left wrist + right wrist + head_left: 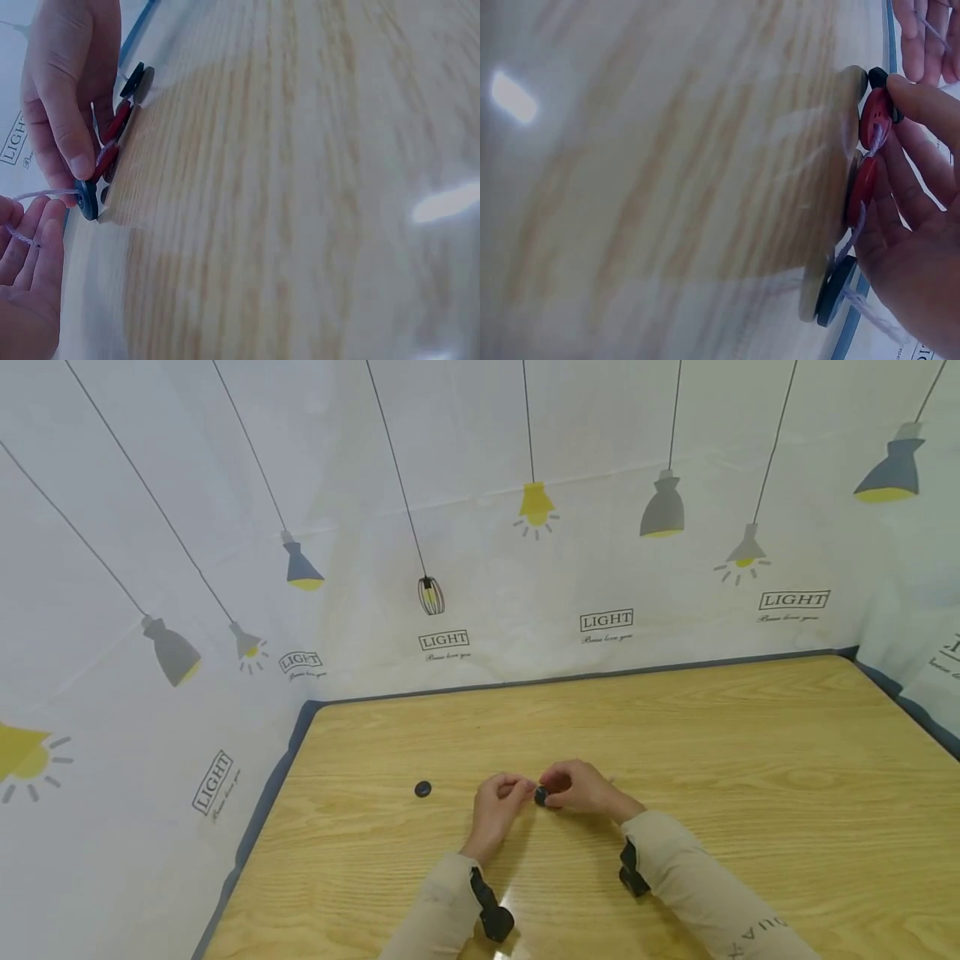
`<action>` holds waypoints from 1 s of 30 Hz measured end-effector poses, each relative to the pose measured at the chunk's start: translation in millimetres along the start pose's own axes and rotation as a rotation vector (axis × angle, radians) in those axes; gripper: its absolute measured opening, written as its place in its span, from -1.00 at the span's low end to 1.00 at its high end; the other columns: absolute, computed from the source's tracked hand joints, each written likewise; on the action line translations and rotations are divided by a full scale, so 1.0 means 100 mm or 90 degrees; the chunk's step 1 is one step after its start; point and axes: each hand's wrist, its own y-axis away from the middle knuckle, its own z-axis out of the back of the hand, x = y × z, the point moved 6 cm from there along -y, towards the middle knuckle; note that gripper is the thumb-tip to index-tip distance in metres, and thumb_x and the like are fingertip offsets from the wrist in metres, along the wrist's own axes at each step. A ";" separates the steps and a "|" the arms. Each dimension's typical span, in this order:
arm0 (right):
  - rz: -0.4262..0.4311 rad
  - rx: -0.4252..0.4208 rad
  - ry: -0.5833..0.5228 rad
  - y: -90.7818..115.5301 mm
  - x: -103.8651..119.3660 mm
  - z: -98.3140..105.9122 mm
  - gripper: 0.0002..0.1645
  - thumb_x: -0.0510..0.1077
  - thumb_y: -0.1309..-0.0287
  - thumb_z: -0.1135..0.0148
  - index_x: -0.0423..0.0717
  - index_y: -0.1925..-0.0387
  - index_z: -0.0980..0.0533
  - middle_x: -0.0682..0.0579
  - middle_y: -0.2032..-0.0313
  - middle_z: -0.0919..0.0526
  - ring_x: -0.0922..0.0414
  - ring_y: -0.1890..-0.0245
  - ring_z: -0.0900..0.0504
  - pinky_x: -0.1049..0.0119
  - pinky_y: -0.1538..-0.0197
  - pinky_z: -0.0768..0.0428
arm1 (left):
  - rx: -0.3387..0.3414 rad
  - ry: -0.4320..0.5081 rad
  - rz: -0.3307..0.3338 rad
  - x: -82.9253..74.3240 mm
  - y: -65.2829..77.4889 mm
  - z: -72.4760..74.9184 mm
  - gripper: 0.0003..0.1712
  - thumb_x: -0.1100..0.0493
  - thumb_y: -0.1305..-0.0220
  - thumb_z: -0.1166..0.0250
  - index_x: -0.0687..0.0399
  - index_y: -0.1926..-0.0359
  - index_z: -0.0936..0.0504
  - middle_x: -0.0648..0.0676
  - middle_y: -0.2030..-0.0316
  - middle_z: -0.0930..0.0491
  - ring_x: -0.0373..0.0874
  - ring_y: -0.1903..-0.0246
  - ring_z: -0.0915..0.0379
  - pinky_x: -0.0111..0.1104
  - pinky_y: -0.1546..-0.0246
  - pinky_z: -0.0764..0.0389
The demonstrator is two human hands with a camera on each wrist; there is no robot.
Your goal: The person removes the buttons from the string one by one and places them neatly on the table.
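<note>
Near the middle of the table my two hands are close together. My right hand (581,787) pinches a dark round button (87,199) on its edge, just over the wood. A thin purple string (45,193) runs from that button to my left hand (497,810), whose fingers pinch it; a short string end shows across the fingers. Two red buttons (862,191) and another dark button (836,291) hang on the same string beneath my right palm, close to the tabletop. The string's other tail (874,315) trails past the last dark button.
A loose dark button (423,788) lies flat on the table left of my hands. The glossy wooden table (735,735) mirrors the buttons. Behind it and to the sides hangs a white sheet (495,560) printed with lamps. Black camera mounts (495,920) sit at both wrists.
</note>
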 end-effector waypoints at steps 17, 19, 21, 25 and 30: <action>0.005 0.007 0.018 -0.01 0.00 -0.03 -0.68 -0.39 0.17 -0.29 -0.32 0.26 -0.47 -0.07 0.36 -0.57 0.08 0.33 -0.53 0.25 0.23 -0.50 | -0.016 0.109 0.020 -0.01 0.02 -0.02 -0.78 0.34 -0.23 -0.06 0.52 0.25 -0.45 0.37 0.30 -0.56 0.15 0.27 -0.53 -0.20 0.21 -0.52; 0.002 0.003 0.011 -0.01 0.00 -0.03 -0.65 -0.40 0.18 -0.29 -0.35 0.25 -0.43 -0.10 0.36 -0.57 0.05 0.32 -0.54 0.24 0.23 -0.51 | -0.017 0.108 0.026 0.00 0.02 -0.02 -0.77 0.31 -0.23 -0.07 0.50 0.25 -0.46 0.35 0.30 -0.57 0.13 0.27 -0.54 -0.20 0.21 -0.51; -0.007 -0.004 0.004 -0.01 0.00 -0.03 -0.63 -0.40 0.19 -0.30 -0.34 0.27 -0.39 -0.10 0.37 -0.56 0.03 0.32 -0.54 0.23 0.23 -0.51 | -0.019 0.099 0.034 0.00 0.02 -0.01 -0.77 0.29 -0.24 -0.08 0.47 0.25 -0.47 0.32 0.30 -0.58 0.11 0.27 -0.54 -0.20 0.21 -0.52; -0.022 -0.014 0.004 -0.01 -0.01 -0.02 -0.68 -0.37 0.21 -0.33 -0.27 0.37 -0.37 -0.04 0.40 -0.54 0.09 0.35 -0.51 0.27 0.25 -0.49 | -0.018 0.099 0.051 -0.02 0.03 0.00 -0.78 0.29 -0.25 -0.07 0.46 0.25 -0.48 0.31 0.30 -0.58 0.10 0.27 -0.54 -0.18 0.19 -0.51; -0.037 -0.005 0.002 -0.01 -0.01 -0.03 -0.75 -0.35 0.19 -0.33 -0.23 0.42 -0.42 0.02 0.44 -0.53 0.15 0.38 -0.48 0.28 0.25 -0.46 | -0.017 0.109 0.061 -0.12 0.08 -0.01 -0.79 0.34 -0.25 -0.04 0.51 0.25 -0.46 0.36 0.30 -0.57 0.14 0.26 -0.53 -0.11 0.16 -0.48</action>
